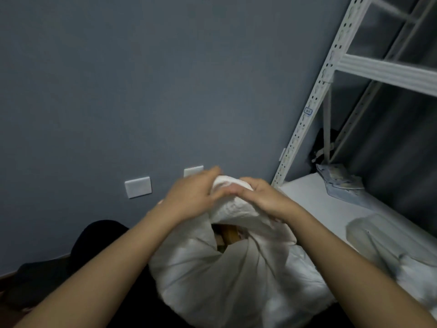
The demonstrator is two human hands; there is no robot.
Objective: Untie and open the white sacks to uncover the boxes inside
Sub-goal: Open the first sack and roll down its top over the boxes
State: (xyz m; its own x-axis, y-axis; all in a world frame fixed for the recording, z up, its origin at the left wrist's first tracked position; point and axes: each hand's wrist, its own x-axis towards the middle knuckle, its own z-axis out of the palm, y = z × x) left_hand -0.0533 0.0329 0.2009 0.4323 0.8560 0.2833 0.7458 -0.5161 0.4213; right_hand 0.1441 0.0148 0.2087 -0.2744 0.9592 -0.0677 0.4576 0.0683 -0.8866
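While gripped by 2 hands, sack (224, 268) half-open.

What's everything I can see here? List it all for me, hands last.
white sack: one, white, centre, mouth partly open
box: at least one, brown, showing inside the sack's opening
second sack: one, whitish, on the shelf at right
shelf rack: one, white metal, right side
packets: small pile, pale blue, on the shelf's back
wall plates: two, white, on the grey wall
left hand: gripping the sack's bunched top
right hand: gripping the same bunched top
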